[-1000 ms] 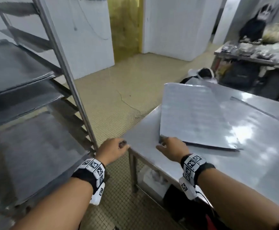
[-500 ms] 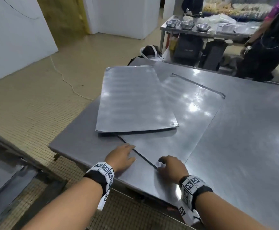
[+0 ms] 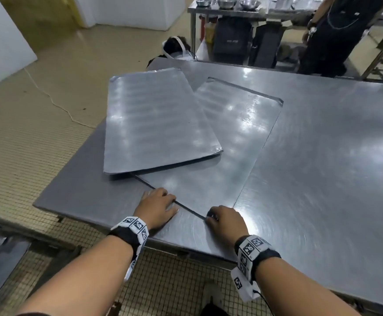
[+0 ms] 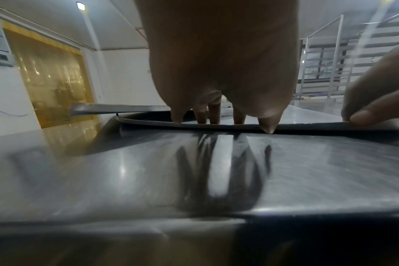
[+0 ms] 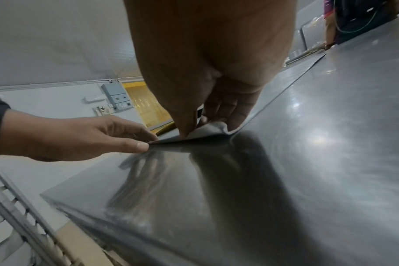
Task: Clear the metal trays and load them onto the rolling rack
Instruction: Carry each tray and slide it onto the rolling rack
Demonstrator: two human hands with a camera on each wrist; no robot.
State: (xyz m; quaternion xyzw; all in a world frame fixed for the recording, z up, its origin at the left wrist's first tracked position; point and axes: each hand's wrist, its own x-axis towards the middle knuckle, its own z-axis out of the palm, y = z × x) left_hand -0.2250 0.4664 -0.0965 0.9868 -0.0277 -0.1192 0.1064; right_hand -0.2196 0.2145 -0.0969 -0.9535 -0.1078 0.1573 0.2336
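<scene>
Two flat metal trays lie on the steel table. The upper tray rests aslant, partly over the lower tray. Both my hands are at the lower tray's near edge. My left hand has its fingers on top of the rim and its thumb at the edge. My right hand pinches the near corner, which is raised slightly off the table. Part of the rolling rack shows low on the left.
A person in dark clothes stands beyond the table's far side, next to another table with metal bowls. Bags sit on the floor under it. A cord runs across the tiled floor on the left.
My view swung from the rack to the table. Both hands left the upper tray and table corner and came to the lower tray's near edge, where they now grip it.
</scene>
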